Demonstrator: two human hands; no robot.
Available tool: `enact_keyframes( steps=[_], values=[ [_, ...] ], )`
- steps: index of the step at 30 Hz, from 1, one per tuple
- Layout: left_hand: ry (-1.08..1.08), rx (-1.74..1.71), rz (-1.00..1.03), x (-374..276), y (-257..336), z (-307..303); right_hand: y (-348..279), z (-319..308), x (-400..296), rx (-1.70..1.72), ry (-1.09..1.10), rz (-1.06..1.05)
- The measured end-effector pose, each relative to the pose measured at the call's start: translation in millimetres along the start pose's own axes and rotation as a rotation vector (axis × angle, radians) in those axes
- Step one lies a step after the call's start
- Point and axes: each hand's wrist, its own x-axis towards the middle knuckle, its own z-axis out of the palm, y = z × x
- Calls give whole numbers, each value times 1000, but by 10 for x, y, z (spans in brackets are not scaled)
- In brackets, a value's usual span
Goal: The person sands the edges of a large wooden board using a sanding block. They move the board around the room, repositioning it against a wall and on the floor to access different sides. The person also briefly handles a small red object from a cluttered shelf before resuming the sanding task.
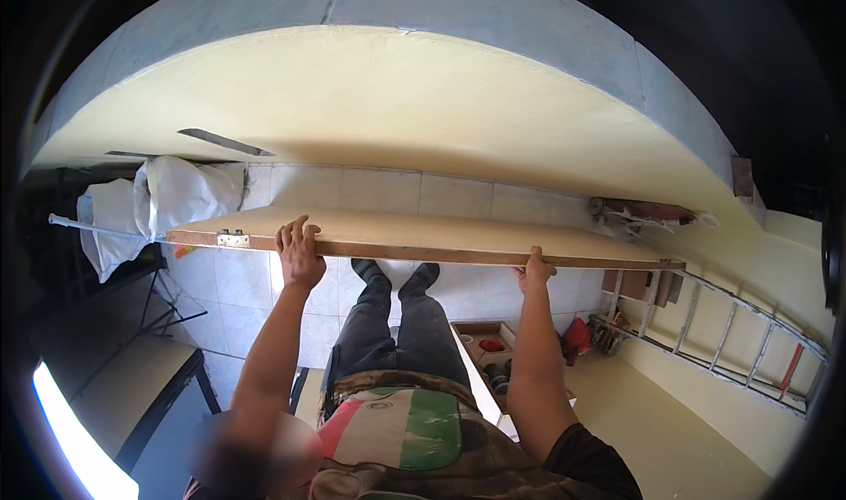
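A pale wooden door panel (423,232) stands on edge across the view before my legs, its long brown edge facing up. My left hand (301,255) grips that edge near the left end, fingers spread over the far face. Beside it, a metal hinge (233,238) is fixed to the edge. Farther right, my right hand (534,270) holds the same edge, one digit over the top and the others on the near side. Another small hinge (669,262) shows at the right end. The panel hides part of the floor and wall base.
Past the panel runs a cream wall (410,90). White sacks (188,193) and a pale rod (99,227) are at left. A metal ladder (691,308) leans at right, near a red bag (577,338). A wooden box (472,348) with compartments stands by my right leg.
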Motion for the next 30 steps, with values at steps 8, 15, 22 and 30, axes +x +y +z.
enact_keyframes(
  steps=[8,15,22,30],
  values=[
    [-50,-25,-19,4,55,-101,6,21,71,-12,54,-1],
    [-26,-49,16,15,-11,-114,171,-42,237,16,17,37],
    [19,-125,27,-48,-82,-72,99,26,155,-306,151,94],
    [7,17,15,-95,-98,-72,37,-552,-177,-1265,52,-1045]
  ],
)
